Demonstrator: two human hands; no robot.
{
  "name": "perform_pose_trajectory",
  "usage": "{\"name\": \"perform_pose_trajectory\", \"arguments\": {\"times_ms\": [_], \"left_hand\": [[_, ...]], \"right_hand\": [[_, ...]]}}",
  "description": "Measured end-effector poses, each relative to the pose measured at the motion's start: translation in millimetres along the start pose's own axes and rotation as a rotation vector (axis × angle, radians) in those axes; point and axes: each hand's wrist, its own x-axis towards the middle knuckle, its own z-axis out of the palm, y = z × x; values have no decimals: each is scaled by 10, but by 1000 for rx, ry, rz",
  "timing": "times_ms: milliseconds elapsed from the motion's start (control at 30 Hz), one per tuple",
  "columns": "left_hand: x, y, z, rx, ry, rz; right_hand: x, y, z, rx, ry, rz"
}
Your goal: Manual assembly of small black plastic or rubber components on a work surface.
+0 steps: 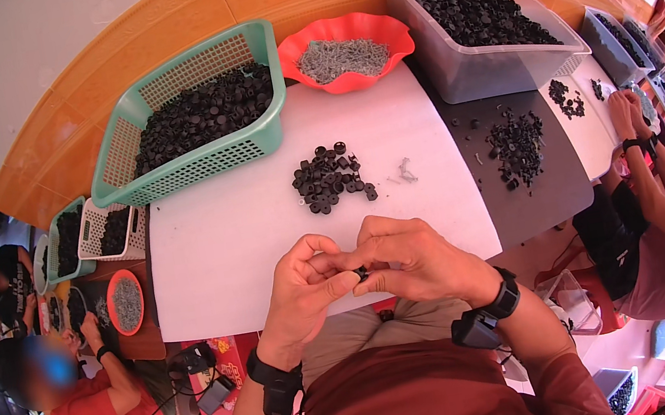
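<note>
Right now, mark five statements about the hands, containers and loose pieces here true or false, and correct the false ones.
1. The red, wavy-rimmed bowl holds thin grey pieces. True.
2. The green, perforated plastic basket stands right of that bowl. False: it stands left of it.
3. The bare left hand and bare right hand meet at a small black part. True.
4. The large, translucent plastic bin is empty. False: small black pieces fill much of it.
5. A loose black pile lies on the white work surface. True.
</note>
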Motion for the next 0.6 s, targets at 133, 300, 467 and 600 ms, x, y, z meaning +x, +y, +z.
{"name": "perform_pose_trajectory", "arguments": {"times_ms": [133,300,467,600], "left_hand": [[6,8,10,10,-28,-10],[-2,8,-15,-26,-34,2],[16,40,63,-29,13,-13],[10,14,36,-21,11,-11]], "right_hand": [[4,15,-21,-20,-35,13],[-11,-24,3,-34,-40,37],[-12,-22,-10,-108,-61,21],[-17,2,2,-165,-39,-57]]}}
